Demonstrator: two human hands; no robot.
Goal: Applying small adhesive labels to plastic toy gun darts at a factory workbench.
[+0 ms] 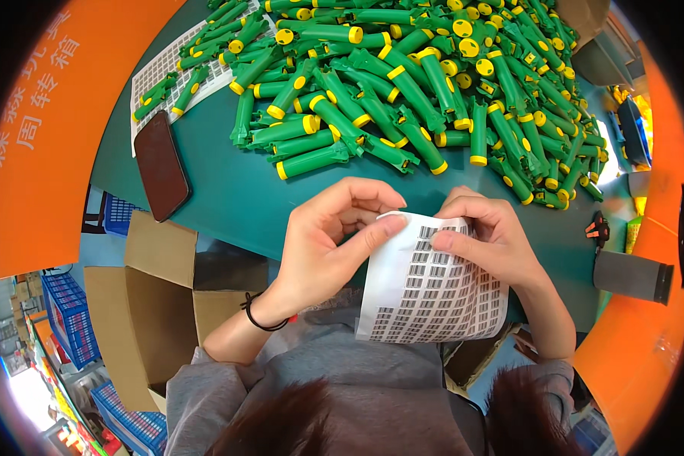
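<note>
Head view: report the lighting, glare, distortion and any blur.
Head view: black surrounds the round fisheye image, and the table's left edge bows; head view: glare burns out white at lower left and at the right beyond the tubes; head view: left hand and right hand are well lit and fairly sharp, the sheet's printed grid distinct.

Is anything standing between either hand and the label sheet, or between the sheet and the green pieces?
Nothing visible. The right hand grips the label sheet; the left hand has its thumb at the upper left corner. Between the sheet's top edge and the nearest green pieces, only tabletop shows.
</note>
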